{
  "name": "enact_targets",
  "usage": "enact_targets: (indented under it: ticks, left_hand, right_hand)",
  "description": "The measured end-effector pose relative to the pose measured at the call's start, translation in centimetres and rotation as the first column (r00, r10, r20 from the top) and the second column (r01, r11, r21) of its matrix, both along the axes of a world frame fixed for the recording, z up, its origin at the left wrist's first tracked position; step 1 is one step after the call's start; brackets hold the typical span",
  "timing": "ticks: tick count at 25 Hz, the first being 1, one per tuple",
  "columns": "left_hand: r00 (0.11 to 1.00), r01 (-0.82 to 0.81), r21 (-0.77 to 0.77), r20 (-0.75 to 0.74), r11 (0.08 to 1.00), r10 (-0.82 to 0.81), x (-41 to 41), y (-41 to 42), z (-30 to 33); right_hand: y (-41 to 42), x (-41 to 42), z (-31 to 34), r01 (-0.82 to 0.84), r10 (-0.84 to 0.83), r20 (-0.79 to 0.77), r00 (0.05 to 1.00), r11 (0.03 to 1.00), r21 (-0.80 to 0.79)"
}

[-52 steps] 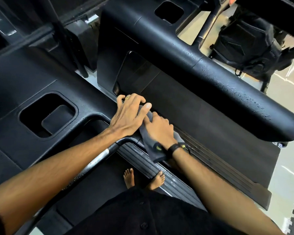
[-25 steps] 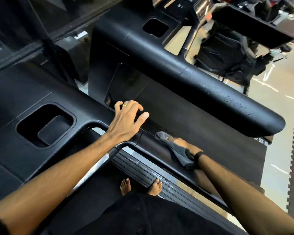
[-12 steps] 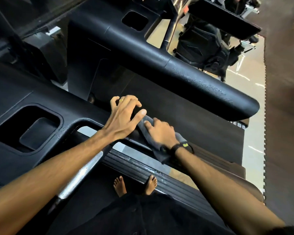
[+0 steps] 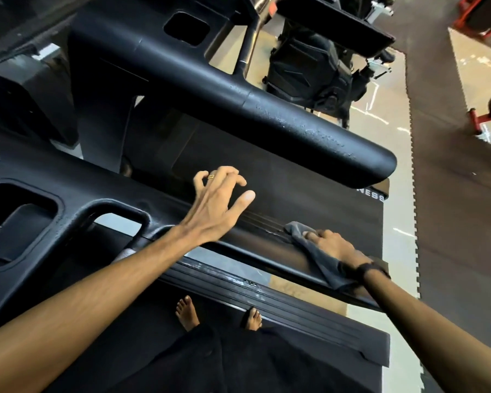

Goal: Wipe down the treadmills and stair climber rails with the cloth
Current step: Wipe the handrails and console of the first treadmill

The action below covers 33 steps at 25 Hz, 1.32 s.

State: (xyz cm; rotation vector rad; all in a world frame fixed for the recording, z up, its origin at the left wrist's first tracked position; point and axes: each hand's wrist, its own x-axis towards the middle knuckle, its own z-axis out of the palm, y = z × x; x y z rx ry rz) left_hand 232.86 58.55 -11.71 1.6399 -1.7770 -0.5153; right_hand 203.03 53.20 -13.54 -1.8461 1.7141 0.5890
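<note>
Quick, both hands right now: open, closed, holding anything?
Left hand: open, fingers loosely spread above the near rail, holding nothing.
Right hand: presses the grey cloth on that rail.

Right hand [image 4: 333, 245] slid cloth [image 4: 318, 256] outward; left hand [image 4: 219, 202] apparently lifted.

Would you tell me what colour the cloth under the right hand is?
The cloth is dark grey, seen best in the head view, on the black rail.
</note>
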Motion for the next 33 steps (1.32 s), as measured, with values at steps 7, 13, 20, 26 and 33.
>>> enact_targets:
  ticks: [7, 13, 20, 26, 33]
  left_hand:
    - [1.0, 0.016, -0.052, 0.021, 0.999, -0.015, -6.8, -2.6, -0.1]
    - [0.999, 0.046, -0.052, 0.019, 0.998, -0.045, -14.3, -3.7, -0.4]
    - [0.992, -0.118, -0.014, 0.05, 0.993, 0.118, -13.0, -1.5, -1.7]
    - [0.937, -0.328, -0.063, 0.109, 0.943, 0.333, -3.7, 0.6, -1.0]
    - [0.856, -0.504, -0.054, 0.1, 0.862, 0.507, 7.1, 2.6, -0.5]
  right_hand:
    - [5.0, 8.9, 0.1, -0.058, 0.115, 0.089, 0.989, 0.871, -0.487]
    - [-0.4, 0.8, -0.7, 0.03, -0.031, 0.221, 0.975, 0.999, 0.011]
    - [3.2, -13.2, -0.4, 0.125, -0.113, 0.062, 0.992, 0.963, -0.237]
    - [5.8, -7.7, -0.1, -0.057, -0.002, -0.121, 0.993, 0.878, -0.476]
    - [5.5, 2.3, -0.5, -0.124, 0.12, -0.042, 0.992, 0.831, -0.542]
